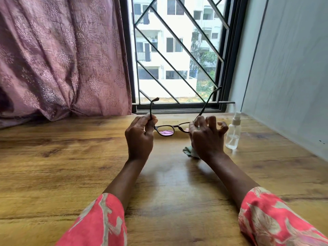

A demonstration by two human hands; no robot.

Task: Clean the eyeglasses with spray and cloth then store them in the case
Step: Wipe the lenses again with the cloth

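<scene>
Both forearms reach over the wooden table (71, 157). Left hand (140, 137) pinches one temple of the eyeglasses (170, 129); right hand (205, 137) presses a cloth (190, 151) to the other lens. Frame runs left-right, temples pointing toward the window (177, 50), beside the spray bottle (233, 134).

You are in a room at home: a wooden table (71, 157) by a barred window (177, 50), a pink curtain (62, 59), and flats (177, 32) outside.
</scene>
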